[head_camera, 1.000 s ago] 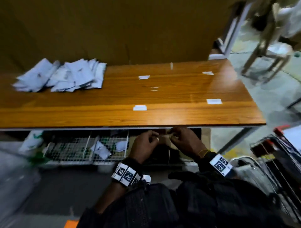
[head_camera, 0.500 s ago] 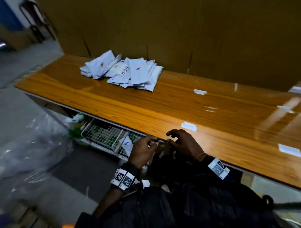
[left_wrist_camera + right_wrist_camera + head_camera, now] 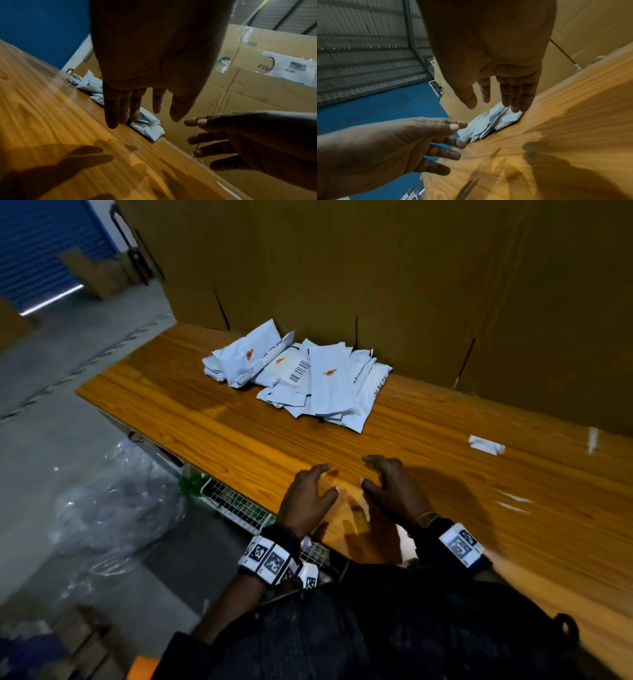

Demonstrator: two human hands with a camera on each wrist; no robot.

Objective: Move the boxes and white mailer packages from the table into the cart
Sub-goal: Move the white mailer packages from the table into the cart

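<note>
Over the near edge of the desk [image 3: 239, 436], both hands hover palm-down, nothing in either grip: left hand [image 3: 306, 498] at about 6 o'clock of the head view, right hand [image 3: 394, 489] just beside it toward 5 o'clock. Fingers on both are spread and loosely bent, touching no package. White mailer packages [image 3: 308, 378] sit in one overlapping heap at 12 o'clock, against the cardboard wall [image 3: 411, 285] at the back of the desk, well apart from the hands. No boxes visible on the desk. Cart not in view now.

Risks, as judgement: the heap is loose and slick-looking; a two-hand scoop could shed the outer mailers, and those on the left of the heap could slide toward the desk's left end at 9 o'clock and drop to the floor. Pushing in too hard would jam mailers against the cardboard wall or crumple them. Thin flat mailers on the bottom may be hard to lift off the smooth wood, so some may be left behind. Cart out of sight means a turn with a full armful; spills likely there.

Room: bare wood between hands and heap, free approach from 6 o'clock. Back edge blocked by cardboard. Small white label scraps [image 3: 486, 445] lie at 3 o'clock, off the path. Wire basket [image 3: 236, 505] and a clear plastic bag [image 3: 113, 508] sit below the desk at 8 o'clock.
</note>
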